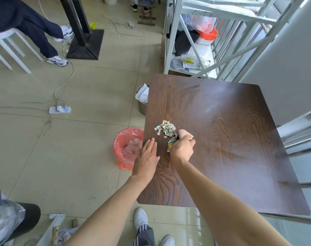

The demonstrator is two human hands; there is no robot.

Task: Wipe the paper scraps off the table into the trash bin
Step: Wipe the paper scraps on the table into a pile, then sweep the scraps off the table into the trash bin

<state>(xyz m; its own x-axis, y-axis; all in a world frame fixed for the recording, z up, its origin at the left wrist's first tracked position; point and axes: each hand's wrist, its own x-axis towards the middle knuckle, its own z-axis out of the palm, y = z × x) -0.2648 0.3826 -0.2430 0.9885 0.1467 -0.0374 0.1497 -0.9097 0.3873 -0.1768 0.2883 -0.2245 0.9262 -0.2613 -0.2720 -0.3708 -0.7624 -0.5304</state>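
A pile of small paper scraps (166, 130) lies near the left edge of the dark wooden table (231, 142). My right hand (182, 150) is shut on a pink cloth (184, 134), which touches the right side of the pile. Flat and open, my left hand (147, 158) rests on the table's left edge, just left of the scraps. Below that edge on the floor stands the trash bin (127, 148), lined with a red plastic bag and holding some scraps.
A grey bin (142, 105) with a white bag stands by the table's far left side. A white metal shelf (195, 41) with bags is behind the table. A power strip (59, 109) and cables lie on the tiled floor. A seated person's legs (44, 38) are at far left.
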